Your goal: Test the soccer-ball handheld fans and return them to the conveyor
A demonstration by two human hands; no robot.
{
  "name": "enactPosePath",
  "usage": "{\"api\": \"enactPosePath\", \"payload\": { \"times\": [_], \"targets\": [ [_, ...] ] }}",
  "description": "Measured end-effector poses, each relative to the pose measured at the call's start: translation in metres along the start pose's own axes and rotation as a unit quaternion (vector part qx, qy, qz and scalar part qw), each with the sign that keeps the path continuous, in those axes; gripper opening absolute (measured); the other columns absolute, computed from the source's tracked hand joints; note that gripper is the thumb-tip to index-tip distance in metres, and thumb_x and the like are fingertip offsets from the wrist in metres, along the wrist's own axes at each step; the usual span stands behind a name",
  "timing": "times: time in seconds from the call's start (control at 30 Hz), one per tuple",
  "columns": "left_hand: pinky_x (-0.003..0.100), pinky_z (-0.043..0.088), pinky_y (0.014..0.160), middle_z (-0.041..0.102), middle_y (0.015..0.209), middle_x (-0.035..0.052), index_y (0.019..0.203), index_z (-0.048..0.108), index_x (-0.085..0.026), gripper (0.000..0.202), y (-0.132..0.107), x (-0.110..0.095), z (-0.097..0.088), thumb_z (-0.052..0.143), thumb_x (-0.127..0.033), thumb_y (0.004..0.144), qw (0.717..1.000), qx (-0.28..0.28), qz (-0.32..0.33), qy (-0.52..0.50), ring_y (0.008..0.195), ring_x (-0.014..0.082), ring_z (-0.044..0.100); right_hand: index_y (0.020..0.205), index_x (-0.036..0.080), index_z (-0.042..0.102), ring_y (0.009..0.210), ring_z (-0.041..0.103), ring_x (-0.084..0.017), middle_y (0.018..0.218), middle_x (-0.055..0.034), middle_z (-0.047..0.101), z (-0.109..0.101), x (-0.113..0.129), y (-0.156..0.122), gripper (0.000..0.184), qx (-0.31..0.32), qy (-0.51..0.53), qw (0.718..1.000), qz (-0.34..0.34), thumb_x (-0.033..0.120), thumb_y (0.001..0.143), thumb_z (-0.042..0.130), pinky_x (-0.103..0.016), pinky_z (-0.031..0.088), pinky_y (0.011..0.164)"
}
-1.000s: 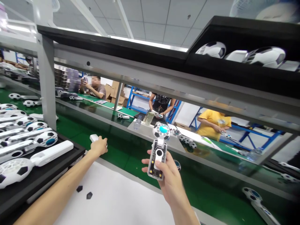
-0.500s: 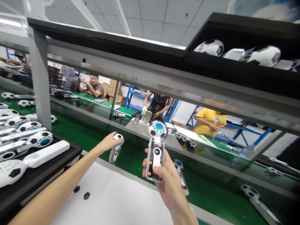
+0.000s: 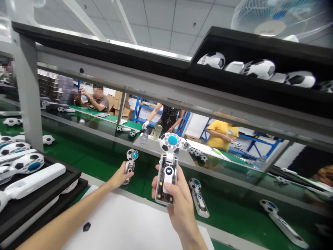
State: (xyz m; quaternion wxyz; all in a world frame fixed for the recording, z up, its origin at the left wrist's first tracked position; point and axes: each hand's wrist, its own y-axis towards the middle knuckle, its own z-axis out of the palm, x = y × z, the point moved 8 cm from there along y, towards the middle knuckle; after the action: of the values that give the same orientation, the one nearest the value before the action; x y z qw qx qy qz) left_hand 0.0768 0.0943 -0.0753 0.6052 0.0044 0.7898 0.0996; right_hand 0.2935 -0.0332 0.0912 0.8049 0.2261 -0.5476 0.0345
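Observation:
My right hand (image 3: 182,198) grips a handheld fan (image 3: 169,143) upright by its clear body. Its round head has a black-and-white football pattern with a blue centre, and a small round display is lit on the body. My thumb presses on the white strip below that display. Further left and farther away, my left hand (image 3: 119,177) is closed around the body of a second such fan (image 3: 132,155), held upright over the green belt. Right of my right hand, another fan (image 3: 199,201) lies on the belt, and one more fan (image 3: 283,224) lies farther right.
Black trays (image 3: 39,194) at left hold several white fans. White paper (image 3: 125,222) in front of me carries a black pentagon piece (image 3: 86,226). A metal post (image 3: 30,93) and overhead shelf (image 3: 117,55) frame the green belt (image 3: 104,159). Several people work across it.
My left hand has gone from the football-patterned head of its fan to the body, and the head now faces me. The display on the right-hand fan shows something different. The view has shifted slightly.

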Motion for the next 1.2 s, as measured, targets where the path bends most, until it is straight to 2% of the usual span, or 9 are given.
{"api": "enactPosePath", "payload": {
  "times": [0.13,0.23,0.33,0.53,0.63,0.7,0.8,0.93,1.2],
  "targets": [
    [0.039,0.052,0.083,0.060,0.102,0.0051,0.127,0.044,-0.018,0.049,-0.004,0.000,0.006,0.065,-0.031,0.084,0.997,0.005,-0.011,-0.072,0.092,0.0205,0.061,0.137,0.023,0.039,0.064,0.062,-0.017,0.093,-0.0048,0.068,0.004,0.002,-0.002,0.062,0.003,0.005,1.000,-0.008,0.026,0.080,0.064,-0.029,0.050,0.059],
    [0.037,0.054,0.071,0.060,0.091,0.0024,0.129,0.037,-0.020,0.058,-0.007,-0.017,0.008,0.065,-0.039,0.082,0.991,0.019,-0.031,-0.132,0.079,0.0202,0.062,0.138,0.023,0.037,0.063,0.062,-0.016,0.095,-0.0051,0.068,0.008,0.004,-0.004,0.063,0.007,0.009,1.000,-0.019,0.025,0.081,0.062,-0.030,0.050,0.059],
    [0.034,0.054,0.060,0.059,0.085,0.0004,0.129,0.035,-0.023,0.060,-0.014,-0.053,0.009,0.065,-0.043,0.081,0.981,0.039,-0.029,-0.187,0.068,0.0183,0.061,0.139,0.023,0.036,0.067,0.062,-0.017,0.093,-0.0046,0.067,0.012,0.008,-0.007,0.062,0.010,0.019,0.999,-0.039,0.025,0.082,0.061,-0.029,0.049,0.059],
    [0.028,0.053,0.063,0.066,0.099,0.0026,0.113,0.052,-0.023,0.035,-0.045,-0.138,0.001,0.065,-0.031,0.081,0.964,0.076,0.003,-0.256,0.072,0.0148,0.062,0.138,0.023,0.035,0.065,0.060,-0.016,0.093,-0.0053,0.067,0.020,0.016,-0.014,0.062,0.014,0.049,0.997,-0.051,0.029,0.082,0.062,-0.029,0.048,0.060],
    [0.027,0.053,0.061,0.068,0.097,0.0034,0.113,0.056,-0.022,0.036,-0.066,-0.168,0.000,0.067,-0.030,0.079,0.958,0.085,0.000,-0.274,0.068,0.0152,0.064,0.137,0.024,0.037,0.070,0.060,-0.016,0.101,-0.0074,0.067,0.021,0.020,-0.018,0.062,0.006,0.053,0.997,-0.060,0.030,0.081,0.064,-0.030,0.049,0.062],
    [0.027,0.054,0.064,0.069,0.100,0.0041,0.115,0.056,-0.023,0.040,-0.078,-0.183,-0.001,0.070,-0.030,0.078,0.956,0.077,-0.003,-0.283,0.074,0.0174,0.067,0.139,0.023,0.035,0.072,0.061,-0.018,0.099,-0.0078,0.068,0.021,0.022,-0.019,0.066,0.004,0.060,0.996,-0.059,0.031,0.081,0.065,-0.029,0.049,0.061],
    [0.027,0.056,0.068,0.067,0.103,0.0036,0.120,0.055,-0.027,0.046,-0.092,-0.199,-0.002,0.072,-0.030,0.077,0.954,0.064,0.002,-0.293,0.080,0.0195,0.068,0.140,0.022,0.033,0.072,0.061,-0.018,0.098,-0.0080,0.067,0.020,0.023,-0.020,0.069,-0.001,0.071,0.996,-0.063,0.031,0.080,0.066,-0.028,0.049,0.058],
    [0.026,0.056,0.062,0.065,0.097,0.0021,0.126,0.051,-0.031,0.056,-0.104,-0.215,-0.004,0.073,-0.029,0.075,0.949,0.062,0.033,-0.306,0.068,0.0160,0.064,0.140,0.022,0.032,0.067,0.060,-0.017,0.089,-0.0058,0.067,0.021,0.026,-0.020,0.069,0.009,0.073,0.994,-0.075,0.033,0.081,0.066,-0.028,0.049,0.058],
    [0.031,0.057,0.060,0.063,0.098,0.0026,0.142,0.036,-0.041,0.081,-0.119,-0.227,-0.011,0.073,-0.024,0.073,0.948,0.049,0.072,-0.306,0.076,0.0194,0.060,0.137,0.024,0.031,0.061,0.061,-0.015,0.084,-0.0033,0.066,0.020,0.025,-0.023,0.064,-0.010,0.083,0.994,-0.074,0.035,0.083,0.065,-0.029,0.051,0.058]
  ]
}}
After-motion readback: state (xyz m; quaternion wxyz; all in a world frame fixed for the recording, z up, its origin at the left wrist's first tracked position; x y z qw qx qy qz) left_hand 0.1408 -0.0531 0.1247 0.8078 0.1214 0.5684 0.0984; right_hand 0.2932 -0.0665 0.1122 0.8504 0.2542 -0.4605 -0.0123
